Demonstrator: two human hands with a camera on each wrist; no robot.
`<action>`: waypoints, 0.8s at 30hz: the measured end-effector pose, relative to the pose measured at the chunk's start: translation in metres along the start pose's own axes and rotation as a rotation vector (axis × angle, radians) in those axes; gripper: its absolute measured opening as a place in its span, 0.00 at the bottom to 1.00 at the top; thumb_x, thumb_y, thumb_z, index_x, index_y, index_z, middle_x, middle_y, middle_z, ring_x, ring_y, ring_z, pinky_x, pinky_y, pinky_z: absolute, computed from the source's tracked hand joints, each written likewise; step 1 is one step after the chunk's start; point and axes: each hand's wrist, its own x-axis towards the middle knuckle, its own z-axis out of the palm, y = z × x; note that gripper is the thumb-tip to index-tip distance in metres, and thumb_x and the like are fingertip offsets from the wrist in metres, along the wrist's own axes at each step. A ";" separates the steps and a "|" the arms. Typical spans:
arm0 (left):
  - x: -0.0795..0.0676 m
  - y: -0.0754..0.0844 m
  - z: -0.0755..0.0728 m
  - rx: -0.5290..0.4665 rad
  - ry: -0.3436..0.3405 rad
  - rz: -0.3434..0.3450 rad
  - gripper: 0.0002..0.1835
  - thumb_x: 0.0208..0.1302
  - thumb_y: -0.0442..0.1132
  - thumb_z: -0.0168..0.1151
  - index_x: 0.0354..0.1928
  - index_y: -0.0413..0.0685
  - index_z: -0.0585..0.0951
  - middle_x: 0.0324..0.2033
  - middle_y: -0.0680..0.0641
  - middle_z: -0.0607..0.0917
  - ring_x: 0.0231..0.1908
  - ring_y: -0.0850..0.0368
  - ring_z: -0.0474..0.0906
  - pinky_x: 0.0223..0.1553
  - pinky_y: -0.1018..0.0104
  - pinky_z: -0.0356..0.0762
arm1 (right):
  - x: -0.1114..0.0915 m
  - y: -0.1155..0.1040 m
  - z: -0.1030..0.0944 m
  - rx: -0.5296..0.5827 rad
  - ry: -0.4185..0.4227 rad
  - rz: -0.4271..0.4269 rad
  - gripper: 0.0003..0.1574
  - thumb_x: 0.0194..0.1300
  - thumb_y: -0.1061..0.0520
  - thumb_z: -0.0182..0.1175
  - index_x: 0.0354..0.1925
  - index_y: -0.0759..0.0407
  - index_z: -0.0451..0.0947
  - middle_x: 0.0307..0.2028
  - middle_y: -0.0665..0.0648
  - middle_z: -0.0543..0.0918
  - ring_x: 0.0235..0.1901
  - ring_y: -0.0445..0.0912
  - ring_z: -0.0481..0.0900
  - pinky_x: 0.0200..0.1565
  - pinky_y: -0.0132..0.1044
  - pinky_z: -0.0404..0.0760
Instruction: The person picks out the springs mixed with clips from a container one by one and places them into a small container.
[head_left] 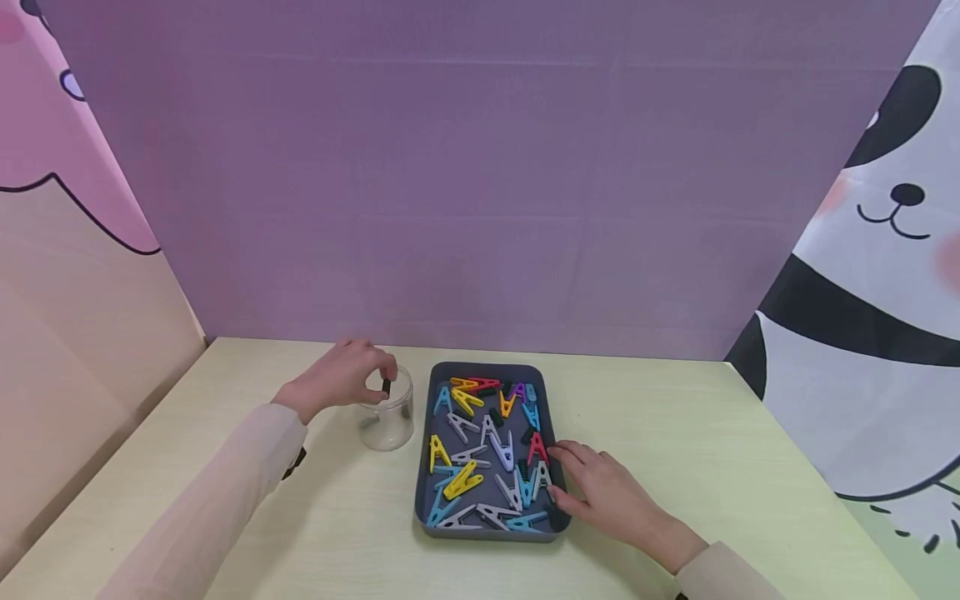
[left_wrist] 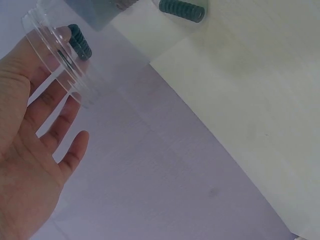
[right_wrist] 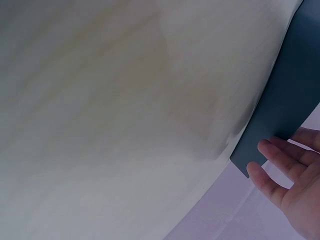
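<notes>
My left hand (head_left: 347, 379) is at the mouth of a clear glass jar (head_left: 387, 435), pinching a small dark green coil spring (left_wrist: 80, 42) between thumb and finger. In the left wrist view the spring shows through the glass, just inside the jar's rim (left_wrist: 37, 37). Another dark green spring (left_wrist: 182, 10) lies deeper in the jar. My right hand (head_left: 611, 498) touches the right side of a dark grey tray (head_left: 491, 534) with its fingers extended. Yellow, blue, red, grey and purple plastic clips, such as a yellow clip (head_left: 462, 481), lie jumbled in it with several dark springs.
The jar stands just left of the tray on a pale wooden table (head_left: 652, 421). A purple backdrop (head_left: 480, 183) rises behind the table. Printed cartoon panels flank it, with a panda (head_left: 885, 333) on the right.
</notes>
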 end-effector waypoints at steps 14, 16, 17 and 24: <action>-0.001 0.001 0.002 -0.015 -0.001 -0.002 0.12 0.46 0.43 0.71 0.36 0.58 0.81 0.33 0.58 0.82 0.41 0.56 0.69 0.50 0.54 0.63 | 0.000 0.000 -0.001 0.006 -0.009 0.001 0.30 0.57 0.43 0.59 0.52 0.59 0.73 0.51 0.57 0.77 0.51 0.48 0.75 0.46 0.44 0.77; -0.001 0.000 0.001 -0.011 -0.003 -0.002 0.12 0.47 0.43 0.70 0.36 0.57 0.81 0.34 0.58 0.83 0.41 0.56 0.69 0.49 0.55 0.63 | 0.000 0.000 -0.001 0.005 -0.004 -0.001 0.30 0.57 0.43 0.59 0.52 0.59 0.73 0.52 0.57 0.77 0.51 0.48 0.76 0.46 0.44 0.77; -0.001 0.000 0.001 -0.012 -0.004 0.000 0.12 0.47 0.42 0.70 0.36 0.57 0.81 0.34 0.58 0.83 0.41 0.56 0.69 0.49 0.54 0.63 | 0.000 0.000 -0.001 0.004 -0.002 -0.002 0.30 0.57 0.43 0.59 0.52 0.59 0.73 0.51 0.57 0.77 0.50 0.48 0.76 0.46 0.44 0.78; 0.000 0.003 -0.004 -0.013 -0.002 0.004 0.13 0.48 0.42 0.69 0.38 0.55 0.81 0.36 0.55 0.83 0.41 0.55 0.71 0.51 0.52 0.64 | 0.000 0.000 -0.001 0.007 -0.007 0.004 0.30 0.57 0.43 0.59 0.52 0.59 0.73 0.51 0.57 0.77 0.50 0.48 0.76 0.46 0.43 0.77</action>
